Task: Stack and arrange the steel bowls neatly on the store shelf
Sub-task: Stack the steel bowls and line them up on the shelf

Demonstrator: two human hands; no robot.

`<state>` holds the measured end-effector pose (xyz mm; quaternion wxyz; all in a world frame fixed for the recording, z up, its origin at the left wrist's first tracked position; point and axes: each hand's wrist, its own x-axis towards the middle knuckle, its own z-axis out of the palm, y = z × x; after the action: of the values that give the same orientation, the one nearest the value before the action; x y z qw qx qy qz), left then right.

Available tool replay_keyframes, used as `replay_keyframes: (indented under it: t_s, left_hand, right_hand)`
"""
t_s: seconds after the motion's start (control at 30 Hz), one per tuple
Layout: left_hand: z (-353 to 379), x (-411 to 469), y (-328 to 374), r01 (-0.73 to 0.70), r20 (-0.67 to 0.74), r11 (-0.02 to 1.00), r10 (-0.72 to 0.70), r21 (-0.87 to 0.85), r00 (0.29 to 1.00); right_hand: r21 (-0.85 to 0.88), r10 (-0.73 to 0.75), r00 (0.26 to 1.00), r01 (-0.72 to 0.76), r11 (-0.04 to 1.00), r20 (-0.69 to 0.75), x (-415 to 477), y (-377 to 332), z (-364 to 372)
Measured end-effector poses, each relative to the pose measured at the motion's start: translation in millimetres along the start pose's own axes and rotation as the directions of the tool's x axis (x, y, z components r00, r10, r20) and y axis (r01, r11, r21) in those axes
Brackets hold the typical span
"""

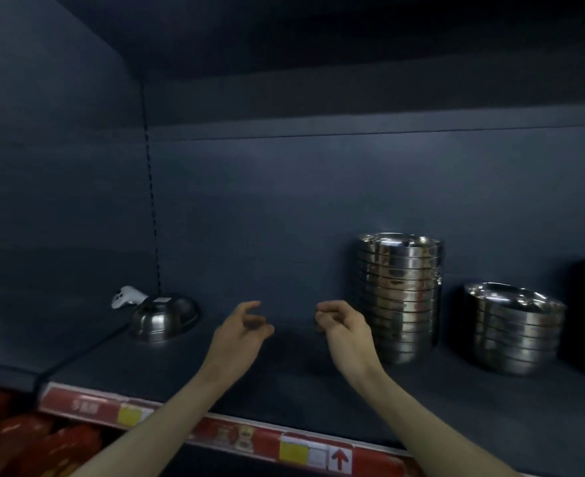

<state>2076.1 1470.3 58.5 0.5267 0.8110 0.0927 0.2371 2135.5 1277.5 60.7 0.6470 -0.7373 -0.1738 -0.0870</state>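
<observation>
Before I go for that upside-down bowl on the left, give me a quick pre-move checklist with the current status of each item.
1. Both hands free: ok. Left hand and right hand hover with fingers curled, no grip on anything.
2. Single bowl reachable: ok. It lies upside down near the left end of the shelf, nothing in front.
3. Tall stack steady: ok, it stands upright.
4. Short stack has room on top: ok.
5. White object behind the bowl touching it: cannot tell.
6. Items at far right edge: cannot tell, blurred and cut off.
</observation>
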Motion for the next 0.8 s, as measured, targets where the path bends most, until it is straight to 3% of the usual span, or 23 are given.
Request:
replay_keyframes:
  t_s: [0.27, 0.57, 0.7, 0.8]
  left_hand:
    - [-79, 18, -54, 0.093, -0.192, 0.996, -0.091, -0.003, 0.977]
    - [-155, 52, -113, 0.228, -0.418, 0.97, -0.242, -0.085, 0.876]
    - [-182, 80, -129, 0.235, -0.457, 0.945, -0.317, -0.228, 0.831]
    - [-188, 97, -133, 0.223, -0.448, 0.951, -0.299, -0.216, 0.842]
  right_hand:
    - [-0.078, 0.08, 0.976, -0.066, 0.995, 0.202, 15, 10, 103]
    - [-0.102, 0.139, 0.929, -0.11, 0.989, 0.342, 45, 14, 203]
    - [-0.067, 0.211, 0.895, -0.201, 0.977, 0.393, 62, 13, 231]
    - [-0.065, 0.27, 0.876, -0.266, 0.962, 0.399, 74, 11, 248]
